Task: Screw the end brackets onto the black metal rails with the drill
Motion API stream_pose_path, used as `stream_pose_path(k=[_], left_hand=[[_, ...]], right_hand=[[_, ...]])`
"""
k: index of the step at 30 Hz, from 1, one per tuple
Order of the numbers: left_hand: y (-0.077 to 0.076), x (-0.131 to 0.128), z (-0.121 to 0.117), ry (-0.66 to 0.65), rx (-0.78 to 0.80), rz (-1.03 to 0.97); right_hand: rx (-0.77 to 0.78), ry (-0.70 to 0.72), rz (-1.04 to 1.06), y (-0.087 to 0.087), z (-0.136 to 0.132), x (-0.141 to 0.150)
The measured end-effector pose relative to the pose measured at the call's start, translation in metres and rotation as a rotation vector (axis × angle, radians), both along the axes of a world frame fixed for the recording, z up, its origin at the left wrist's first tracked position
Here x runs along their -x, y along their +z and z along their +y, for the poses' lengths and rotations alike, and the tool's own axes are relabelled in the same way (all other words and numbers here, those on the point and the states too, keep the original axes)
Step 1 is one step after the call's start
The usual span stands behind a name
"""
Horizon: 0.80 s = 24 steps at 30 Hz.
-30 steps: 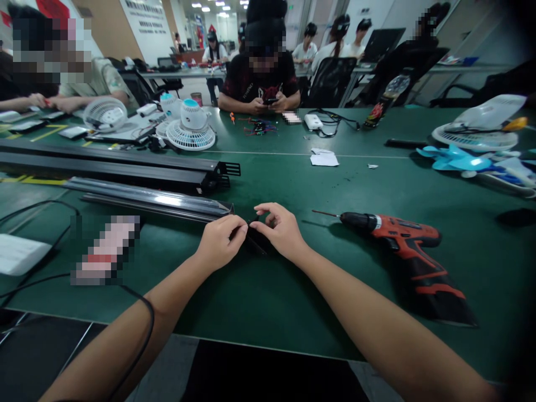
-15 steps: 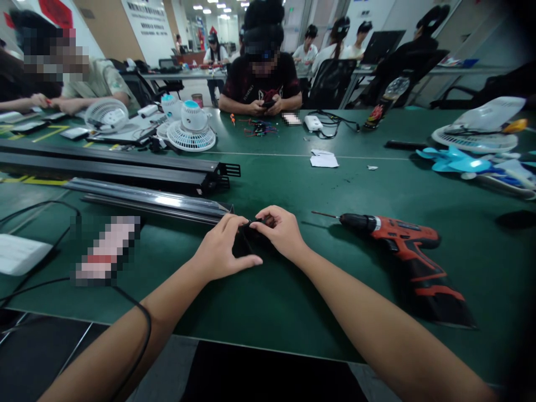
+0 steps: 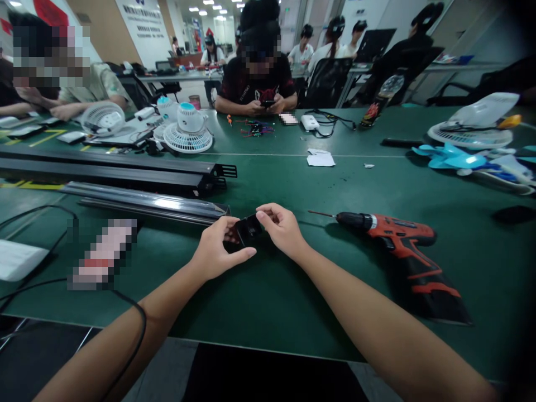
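Mid-frame, the black part (image 3: 248,228) lies between both hands, equally near, its long axis seemingly rising rightward — the right hand (image 3: 283,228) pinches its upper-right corner; the left hand (image 3: 214,249), thumb spread, has fingers at its left edge. Upper-left sign (image 3: 143,27): writing too blurred to read.

Bare forearms (image 3: 372,318), seemingly black trousers (image 3: 272,375)

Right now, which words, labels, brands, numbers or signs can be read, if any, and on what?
None reads for certain.
Wall sign: lettering too small and blurred.
Black T-shirt: lettering too blurred.
Drink bottle label: too small.
Held black part: no lettering visible.
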<state>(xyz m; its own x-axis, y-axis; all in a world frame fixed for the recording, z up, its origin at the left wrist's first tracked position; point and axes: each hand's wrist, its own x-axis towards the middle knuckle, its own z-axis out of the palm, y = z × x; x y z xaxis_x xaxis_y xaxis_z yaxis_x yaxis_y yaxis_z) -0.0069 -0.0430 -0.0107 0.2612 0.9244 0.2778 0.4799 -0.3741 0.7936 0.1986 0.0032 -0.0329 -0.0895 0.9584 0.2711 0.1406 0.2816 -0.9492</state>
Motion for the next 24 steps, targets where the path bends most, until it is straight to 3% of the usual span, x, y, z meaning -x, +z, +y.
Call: stream_pose_path(k=[4,10,20,24], left_hand=[[0.003,-0.002,0.000,0.008,0.135,-0.252],[0.002,-0.003,0.004,0.039,0.298,-0.561],[-0.003,0.001,0.004,0.054,0.306,-0.636],[0.001,0.000,0.003,0.062,0.258,-0.591]], right_hand=[[0.059,-0.003,0.021,0.008,-0.002,-0.008],[0.119,0.126,0.013,0.021,-0.011,-0.016],[0.095,0.312,-0.105,0.018,-0.018,-0.017],[0.102,0.299,-0.121,0.015,-0.018,-0.015]])
